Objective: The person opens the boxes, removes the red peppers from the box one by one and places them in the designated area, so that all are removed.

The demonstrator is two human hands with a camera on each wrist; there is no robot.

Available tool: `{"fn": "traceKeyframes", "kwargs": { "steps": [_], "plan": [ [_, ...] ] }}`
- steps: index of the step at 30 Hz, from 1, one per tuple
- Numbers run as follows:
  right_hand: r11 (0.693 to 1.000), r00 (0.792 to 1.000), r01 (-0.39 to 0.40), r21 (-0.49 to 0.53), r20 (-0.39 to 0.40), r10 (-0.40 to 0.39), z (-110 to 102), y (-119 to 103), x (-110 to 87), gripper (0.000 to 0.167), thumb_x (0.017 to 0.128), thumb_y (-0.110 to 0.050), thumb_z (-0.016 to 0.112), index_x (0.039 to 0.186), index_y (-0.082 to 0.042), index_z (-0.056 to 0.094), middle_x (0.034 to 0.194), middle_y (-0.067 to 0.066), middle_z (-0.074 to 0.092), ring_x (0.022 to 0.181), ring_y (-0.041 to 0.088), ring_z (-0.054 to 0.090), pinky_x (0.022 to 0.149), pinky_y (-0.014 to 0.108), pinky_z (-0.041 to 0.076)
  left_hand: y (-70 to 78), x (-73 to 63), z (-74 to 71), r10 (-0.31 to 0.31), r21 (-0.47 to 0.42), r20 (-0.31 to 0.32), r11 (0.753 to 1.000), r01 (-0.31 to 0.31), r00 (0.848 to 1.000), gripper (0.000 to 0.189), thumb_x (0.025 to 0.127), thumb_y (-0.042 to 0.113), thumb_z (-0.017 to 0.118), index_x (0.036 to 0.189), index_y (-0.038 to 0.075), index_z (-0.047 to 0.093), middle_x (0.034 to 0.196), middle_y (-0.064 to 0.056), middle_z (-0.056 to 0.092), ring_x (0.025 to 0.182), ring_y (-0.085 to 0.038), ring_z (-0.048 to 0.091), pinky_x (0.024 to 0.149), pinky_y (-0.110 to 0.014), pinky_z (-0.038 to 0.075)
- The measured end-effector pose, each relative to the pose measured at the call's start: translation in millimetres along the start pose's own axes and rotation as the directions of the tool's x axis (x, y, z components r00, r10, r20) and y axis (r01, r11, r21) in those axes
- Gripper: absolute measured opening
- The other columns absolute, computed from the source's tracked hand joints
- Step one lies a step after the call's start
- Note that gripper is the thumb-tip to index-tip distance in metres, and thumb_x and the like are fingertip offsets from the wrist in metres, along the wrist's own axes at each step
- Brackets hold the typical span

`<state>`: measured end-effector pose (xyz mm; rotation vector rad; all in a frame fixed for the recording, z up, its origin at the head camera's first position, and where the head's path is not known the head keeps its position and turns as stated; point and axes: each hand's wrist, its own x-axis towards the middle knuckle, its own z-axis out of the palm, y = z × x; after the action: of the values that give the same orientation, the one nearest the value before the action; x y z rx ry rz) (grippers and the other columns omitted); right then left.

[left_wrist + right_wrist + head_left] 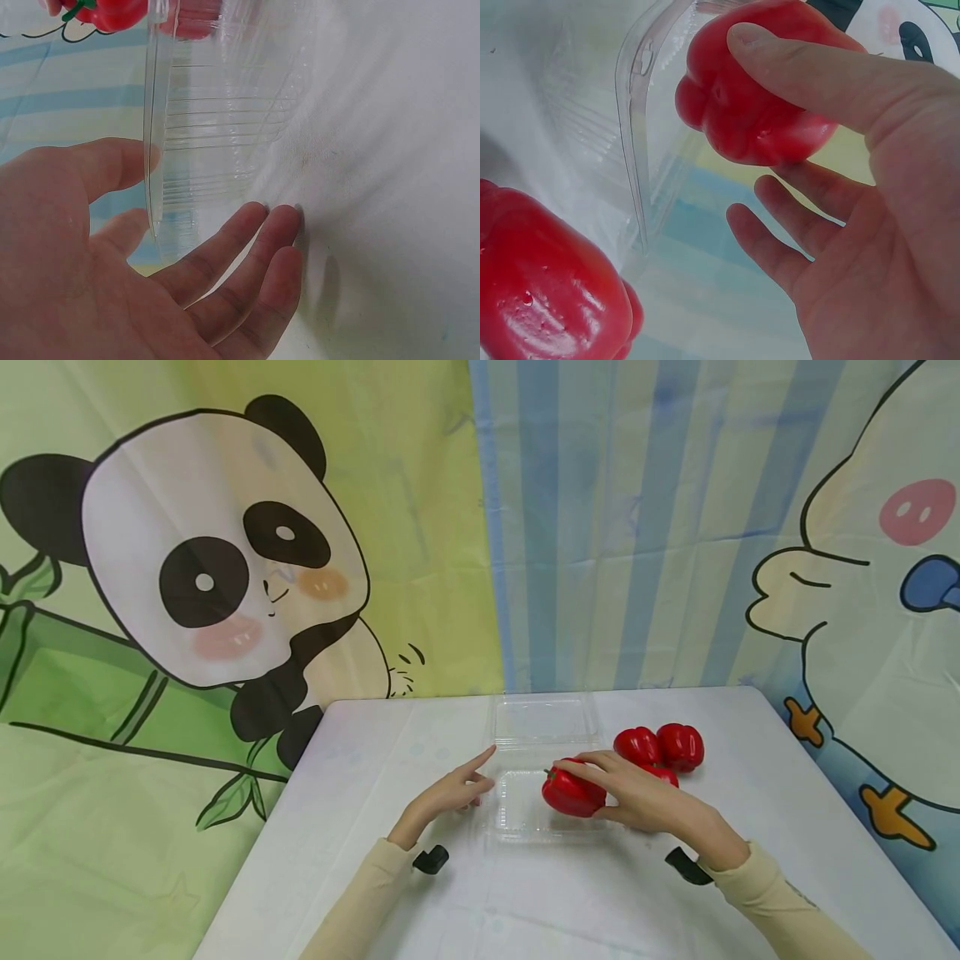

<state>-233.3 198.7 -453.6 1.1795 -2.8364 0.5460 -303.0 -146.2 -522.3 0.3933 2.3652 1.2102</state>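
My right hand (637,789) holds a red bell pepper (573,789) with a green stem over a clear plastic clamshell box (517,810). In the right wrist view, the thumb lies across this pepper (757,105) and two fingers stand away from it. At the left side of the box, my left hand (450,793) has one finger stretched toward the hinge. The left wrist view shows fingertips at the box rim (154,195), and the other fingers (251,274) spread beside the wall. Whether they grip the rim is unclear.
The box's clear lid (543,722) lies folded back toward the wall. Right of the box sit more red peppers (680,747), one partly hidden by my right hand. The white table (360,752) ends at a printed cloth backdrop (420,527).
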Motion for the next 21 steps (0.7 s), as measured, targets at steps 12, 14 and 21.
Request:
{"fn": "traceKeyframes", "kwargs": {
  "steps": [12, 14, 21],
  "plan": [
    [1.000, 0.999, 0.006, -0.008, -0.035, -0.006, 0, 3, -6.0, 0.101, 0.072, -0.019, 0.091, 0.155, -0.029, 0.036, 0.143, 0.006, 0.051, 0.130, 0.027, 0.049, 0.084, 0.038, 0.059, -0.2, 1.1, 0.4, -0.002, -0.006, 0.002, 1.000, 0.003, 1.000, 0.066, 0.102, 0.036, 0.056, 0.159, 0.041, 0.024, 0.123, -0.012, 0.063, 0.081, -0.022, 0.062, 0.066, -0.033, 0.045],
    [1.000, 0.999, 0.007, -0.006, -0.043, -0.007, 0, 3, -7.3, 0.101, 0.071, -0.018, 0.091, 0.155, -0.029, 0.037, 0.143, 0.005, 0.052, 0.130, 0.027, 0.050, 0.083, 0.038, 0.059, 0.4, 0.4, 0.5, -0.002, -0.007, 0.000, 1.000, 0.002, 1.000, 0.066, 0.102, 0.036, 0.056, 0.159, 0.040, 0.024, 0.124, -0.012, 0.063, 0.081, -0.022, 0.062, 0.066, -0.033, 0.045],
    [1.000, 0.997, 0.000, -0.006, -0.071, -0.001, -1, 3, -11.6, 0.101, 0.069, -0.016, 0.093, 0.154, -0.029, 0.039, 0.142, 0.005, 0.052, 0.129, 0.027, 0.050, 0.081, 0.038, 0.060, 1.4, -0.7, 0.8, 0.003, -0.007, -0.001, 1.000, -0.003, 1.000, 0.066, 0.102, 0.037, 0.056, 0.160, 0.038, 0.023, 0.124, -0.013, 0.063, 0.081, -0.023, 0.062, 0.066, -0.033, 0.046]
  ]
}}
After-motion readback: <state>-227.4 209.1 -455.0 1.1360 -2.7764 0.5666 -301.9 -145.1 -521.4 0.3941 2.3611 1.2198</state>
